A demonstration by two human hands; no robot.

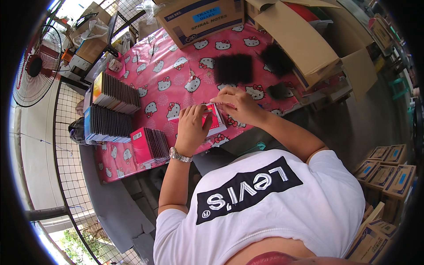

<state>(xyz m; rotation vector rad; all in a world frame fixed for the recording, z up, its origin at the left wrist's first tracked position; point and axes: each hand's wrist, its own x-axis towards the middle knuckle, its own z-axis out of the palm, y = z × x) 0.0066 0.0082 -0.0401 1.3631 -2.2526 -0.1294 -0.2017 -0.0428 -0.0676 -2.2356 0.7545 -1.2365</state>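
Observation:
In front of me on the table lies a small red notebook (215, 115) with white page edges. My left hand (192, 123) is over its left side, fingers bent together and thumb on the cover; a metal-band watch (180, 154) is on that wrist. My right hand (238, 106) reaches across the notebook's far edge with the fingers pinched together. Whatever sits between those fingertips is too small to make out. Left of my left hand stands a stack of pink-covered spiral notebooks (149, 145).
Blue-covered (108, 125) and yellow-covered spiral notebooks (115, 92) stand at the left. Black bristly-edged bundles (233, 69) lie beyond my right hand on the pink patterned tablecloth (165, 66). A closed carton (203, 20) and an open carton (296, 37) stand behind. A fan (37, 66) is far left.

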